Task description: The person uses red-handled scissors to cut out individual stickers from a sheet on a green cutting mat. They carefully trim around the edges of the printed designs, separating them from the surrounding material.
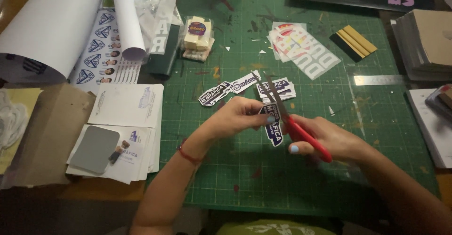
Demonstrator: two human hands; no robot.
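My left hand [235, 117] pinches a small dark blue and white sticker [274, 132] over the green cutting mat [292, 178]. My right hand [325, 138] grips red-handled scissors [301, 134]. The open blades [272, 94] point away from me and straddle the top edge of the sticker. Several cut stickers of the same kind [249, 88] lie on the mat just beyond the blades.
Large white paper rolls [61, 18] and printed sheets [125, 105] lie at the left. A bag of small blocks [197, 37], a lettered decal sheet [303, 51], a yellow squeegee [354, 41], a steel ruler [381, 79] and stacked boards [423, 42] sit around the mat.
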